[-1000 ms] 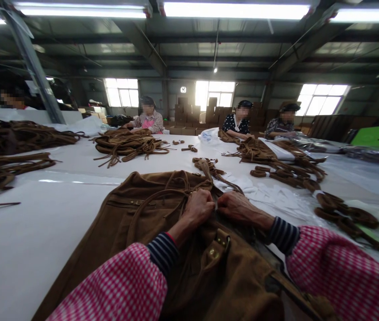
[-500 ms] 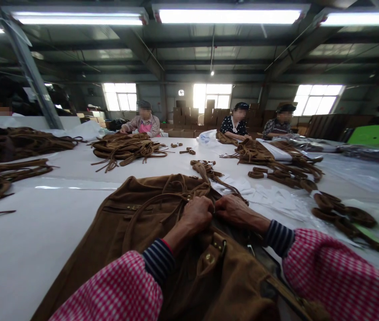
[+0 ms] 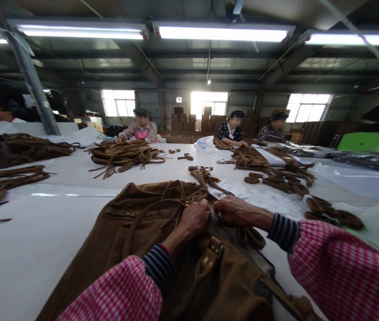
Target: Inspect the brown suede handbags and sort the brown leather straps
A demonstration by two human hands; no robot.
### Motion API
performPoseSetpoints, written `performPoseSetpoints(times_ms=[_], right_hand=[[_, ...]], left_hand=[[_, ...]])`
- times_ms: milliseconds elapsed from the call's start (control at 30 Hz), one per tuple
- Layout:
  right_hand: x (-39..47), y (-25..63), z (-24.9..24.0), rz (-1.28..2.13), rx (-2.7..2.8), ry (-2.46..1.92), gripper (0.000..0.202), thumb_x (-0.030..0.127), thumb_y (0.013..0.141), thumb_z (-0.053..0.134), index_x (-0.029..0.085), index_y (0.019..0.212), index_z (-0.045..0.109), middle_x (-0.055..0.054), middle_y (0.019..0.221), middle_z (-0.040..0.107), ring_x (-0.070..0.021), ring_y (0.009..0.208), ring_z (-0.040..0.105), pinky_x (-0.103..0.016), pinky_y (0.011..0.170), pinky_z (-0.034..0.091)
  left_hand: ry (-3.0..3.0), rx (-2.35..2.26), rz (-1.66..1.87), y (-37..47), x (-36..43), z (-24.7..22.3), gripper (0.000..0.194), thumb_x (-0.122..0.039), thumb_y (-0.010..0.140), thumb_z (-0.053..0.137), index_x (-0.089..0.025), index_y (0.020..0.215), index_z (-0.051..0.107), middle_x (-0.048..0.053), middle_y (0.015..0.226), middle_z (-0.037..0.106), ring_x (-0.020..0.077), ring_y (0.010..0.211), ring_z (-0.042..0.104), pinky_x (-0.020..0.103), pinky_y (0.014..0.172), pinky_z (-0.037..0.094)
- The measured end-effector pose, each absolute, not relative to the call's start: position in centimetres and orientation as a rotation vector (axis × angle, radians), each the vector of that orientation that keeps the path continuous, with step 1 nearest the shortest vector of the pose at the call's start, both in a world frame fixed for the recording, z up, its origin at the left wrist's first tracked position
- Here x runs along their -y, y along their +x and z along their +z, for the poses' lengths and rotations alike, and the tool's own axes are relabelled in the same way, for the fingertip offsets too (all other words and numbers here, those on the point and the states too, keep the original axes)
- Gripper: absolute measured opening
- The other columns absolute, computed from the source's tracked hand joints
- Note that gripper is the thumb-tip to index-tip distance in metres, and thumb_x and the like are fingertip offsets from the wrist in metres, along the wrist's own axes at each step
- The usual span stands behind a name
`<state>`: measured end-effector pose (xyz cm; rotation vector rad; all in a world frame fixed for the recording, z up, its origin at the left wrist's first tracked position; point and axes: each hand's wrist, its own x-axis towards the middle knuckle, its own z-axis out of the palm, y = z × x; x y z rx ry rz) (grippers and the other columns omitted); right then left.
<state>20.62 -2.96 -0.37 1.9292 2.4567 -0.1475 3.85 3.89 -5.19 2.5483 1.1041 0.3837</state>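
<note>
A large brown bag [image 3: 115,249] with buckled leather fittings and thin cords lies in front of me. My left hand [image 3: 196,217] is closed on its upper part, near the cords. Close beside it, my right hand [image 3: 234,211] is closed with fingertips pinched, a small gap from the left. What the right fingers hold is hidden; something pale and thin shows between the hands. A brown strap loop [image 3: 252,237] hangs out under my right wrist. Brass studs sit on a leather tab [image 3: 209,258] of the bag.
The white table [image 3: 15,267] bears brown bag piles [image 3: 118,156] and bundled straps [image 3: 283,180]. White paper scraps [image 3: 259,200] and clear plastic sheeting [image 3: 356,178] lie to the right. Several people work across the table, one person [image 3: 144,127] at a pile.
My right hand has drawn slightly away from my left, and the strap loop under its wrist now shows. The left hand stays closed on the bag. The view has tilted up a little.
</note>
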Motion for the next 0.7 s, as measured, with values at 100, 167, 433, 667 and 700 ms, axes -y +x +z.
performPoseSetpoints(times_ms=[100, 167, 433, 667, 700], right_hand=[[3.5, 20.1, 0.4, -0.009, -2.283, 1.966, 0.019, 0.012, 0.085, 0.056, 0.016, 0.09, 0.074, -0.012, 0.088, 0.074, -0.0233, 0.081, 0.069, -0.027, 0.062, 0.034], [3.9, 20.4, 0.7, 0.049, -2.224, 2.025, 0.017, 0.015, 0.087, 0.057, 0.017, 0.086, 0.073, -0.012, 0.086, 0.074, -0.0238, 0.08, 0.07, -0.028, 0.061, 0.033], [5.4, 23.7, 0.7, -0.089, -2.373, 2.408, 0.021, 0.032, 0.092, 0.06, 0.022, 0.079, 0.073, 0.001, 0.069, 0.066, -0.0146, 0.069, 0.06, -0.027, 0.064, 0.03], [6.5, 26.6, -1.2, -0.591, -2.573, 2.583, 0.035, 0.045, 0.09, 0.058, 0.018, 0.076, 0.074, 0.001, 0.064, 0.063, -0.0148, 0.063, 0.054, -0.027, 0.062, 0.037], [6.5, 26.7, -1.3, -0.619, -2.622, 2.614, 0.034, 0.045, 0.09, 0.058, 0.017, 0.077, 0.074, 0.0, 0.067, 0.065, -0.0153, 0.065, 0.056, -0.027, 0.064, 0.039]], left_hand=[[2.49, -1.082, 0.437, 3.8, -4.0, -5.1, 0.015, -0.026, 0.094, 0.05, -0.022, 0.099, 0.064, 0.007, 0.098, 0.074, 0.0261, 0.098, 0.069, 0.032, 0.08, 0.045], [2.446, -1.068, 0.488, 3.8, -3.9, -5.0, 0.012, -0.025, 0.093, 0.051, -0.022, 0.097, 0.062, 0.007, 0.097, 0.074, 0.0257, 0.098, 0.068, 0.032, 0.079, 0.043], [2.179, -0.978, 0.701, 4.2, -3.9, -4.8, 0.006, -0.018, 0.092, 0.051, -0.02, 0.088, 0.055, 0.003, 0.082, 0.07, 0.0171, 0.074, 0.064, 0.027, 0.07, 0.043], [1.811, -0.763, 0.77, 4.6, -4.8, -5.3, 0.012, -0.028, 0.094, 0.048, -0.019, 0.086, 0.049, 0.0, 0.077, 0.07, 0.0066, 0.044, 0.047, 0.02, 0.049, 0.038], [1.786, -0.741, 0.766, 4.7, -4.9, -5.4, 0.013, -0.03, 0.093, 0.05, -0.019, 0.086, 0.049, 0.0, 0.075, 0.068, 0.0064, 0.044, 0.046, 0.02, 0.048, 0.036]])
